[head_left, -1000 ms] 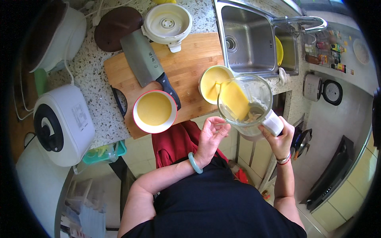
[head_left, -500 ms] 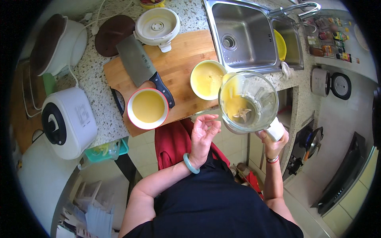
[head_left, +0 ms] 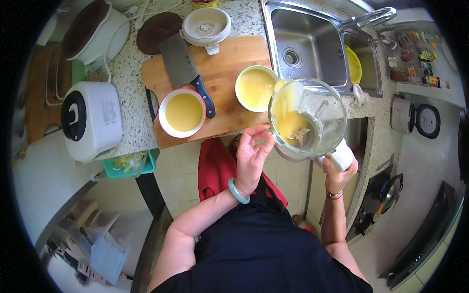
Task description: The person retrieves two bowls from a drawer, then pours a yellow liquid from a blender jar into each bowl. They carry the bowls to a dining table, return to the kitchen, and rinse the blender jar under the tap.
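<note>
My right hand (head_left: pixel 340 170) grips the white handle of a clear blender jug (head_left: pixel 325 110). The jug is tilted left, its lip over the edge of a pale-green-rimmed bowl (head_left: pixel 238 93) of yellow liquid. Yellow liquid coats the jug's left side, and metal blades show at its bottom. My left hand (head_left: pixel 251 158), a pale green bangle at its wrist, has its fingers loosely bent and apart beside the jug; whether the fingertips touch the glass I cannot tell. A red-rimmed bowl (head_left: pixel 162 118), also holding yellow liquid, stands at the left of the wooden cutting board (head_left: pixel 229 53).
A cleaver (head_left: pixel 178 61) lies on the board beside the red-rimmed bowl. Behind it sits a cream blender lid (head_left: pixel 206 24). At the far right is a steel sink (head_left: pixel 312 34) with a yellow colander (head_left: pixel 353 66). A white rice cooker (head_left: pixel 100 117) stands left.
The view has shifted, so the counter appears moved. My left hand has come closer to the jug's side. The jug stays tilted at the pale-green-rimmed bowl.
</note>
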The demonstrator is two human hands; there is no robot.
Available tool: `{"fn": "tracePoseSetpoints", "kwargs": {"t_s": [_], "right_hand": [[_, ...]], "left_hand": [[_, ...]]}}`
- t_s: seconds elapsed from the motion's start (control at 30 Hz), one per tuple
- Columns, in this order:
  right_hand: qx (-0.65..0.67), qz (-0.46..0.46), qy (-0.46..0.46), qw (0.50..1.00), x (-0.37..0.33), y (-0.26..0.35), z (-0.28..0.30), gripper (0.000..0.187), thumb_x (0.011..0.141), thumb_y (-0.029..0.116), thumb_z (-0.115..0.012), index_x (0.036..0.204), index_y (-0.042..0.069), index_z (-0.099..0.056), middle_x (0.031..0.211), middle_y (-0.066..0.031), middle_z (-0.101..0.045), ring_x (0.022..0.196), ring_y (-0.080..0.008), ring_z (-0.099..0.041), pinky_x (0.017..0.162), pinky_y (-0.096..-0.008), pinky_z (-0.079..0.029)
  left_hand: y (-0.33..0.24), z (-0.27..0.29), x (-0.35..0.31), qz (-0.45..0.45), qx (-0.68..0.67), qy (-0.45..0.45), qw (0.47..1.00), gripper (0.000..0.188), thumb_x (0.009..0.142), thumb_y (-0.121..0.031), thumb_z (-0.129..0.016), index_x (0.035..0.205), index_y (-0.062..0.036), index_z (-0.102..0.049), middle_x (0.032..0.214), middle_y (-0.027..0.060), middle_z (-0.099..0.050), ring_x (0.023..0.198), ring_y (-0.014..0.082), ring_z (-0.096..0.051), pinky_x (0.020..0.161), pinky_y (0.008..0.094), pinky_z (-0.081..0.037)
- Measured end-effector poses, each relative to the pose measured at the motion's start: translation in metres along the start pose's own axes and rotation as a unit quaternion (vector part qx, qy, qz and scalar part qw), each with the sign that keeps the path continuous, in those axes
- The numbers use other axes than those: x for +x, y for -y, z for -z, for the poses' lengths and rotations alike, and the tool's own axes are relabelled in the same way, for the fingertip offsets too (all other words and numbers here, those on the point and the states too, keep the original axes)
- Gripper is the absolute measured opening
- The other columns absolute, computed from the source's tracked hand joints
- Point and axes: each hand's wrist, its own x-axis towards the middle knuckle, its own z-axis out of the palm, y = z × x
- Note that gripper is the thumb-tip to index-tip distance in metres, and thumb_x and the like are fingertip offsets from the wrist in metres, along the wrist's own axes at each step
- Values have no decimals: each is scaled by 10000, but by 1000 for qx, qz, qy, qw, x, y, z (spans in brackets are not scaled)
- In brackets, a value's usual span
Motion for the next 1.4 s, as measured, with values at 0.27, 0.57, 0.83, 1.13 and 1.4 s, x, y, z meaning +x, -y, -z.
{"fn": "tracePoseSetpoints", "kwargs": {"t_s": [0.27, 0.57, 0.83, 1.13, 1.4], "right_hand": [[6, 43, 37, 998, 0, 14, 8, 333, 649, 183, -864, 800, -16, -643, 687, -36, -577, 592, -124, -528, 560, -267, -397], [-105, 134, 149, 974, -7, 83, -29, 368, 645, 216, -872, 782, -17, -623, 646, -47, -550, 548, -139, -512, 522, -272, -388], [-231, 173, 242, 927, -17, 127, -100, 384, 636, 224, -884, 771, -1, -604, 634, -89, -542, 515, -206, -526, 508, -288, -417], [-323, 177, 326, 871, -9, 175, -160, 392, 654, 238, -881, 790, 14, -590, 661, -136, -593, 549, -253, -613, 532, -312, -483], [-358, 135, 340, 859, -7, 195, -187, 374, 688, 241, -863, 798, 3, -597, 652, -141, -604, 536, -241, -622, 526, -310, -487]], "left_hand": [[-8, -2, -27, -38, -19, 15, 999, 353, 948, -128, -616, 1257, -45, -468, 1132, 44, -587, 1025, 114, -542, 894, 280, -453], [-36, 39, -56, -51, -32, -10, 998, 396, 973, -170, -573, 1315, -40, -420, 1256, 65, -539, 1144, 143, -510, 940, 307, -429], [-50, 102, -73, -2, -81, -36, 996, 354, 1006, -207, -510, 1314, -53, -427, 1285, 63, -517, 1147, 141, -503, 909, 301, -450], [-63, 136, -75, 64, -159, -37, 984, 243, 1006, -258, -520, 1188, -101, -479, 1284, 33, -497, 1117, 130, -498, 888, 294, -452], [-71, 149, -66, 104, -184, -32, 977, 305, 991, -317, -548, 1172, -81, -478, 1238, 25, -513, 1070, 117, -512, 870, 290, -455]]}}
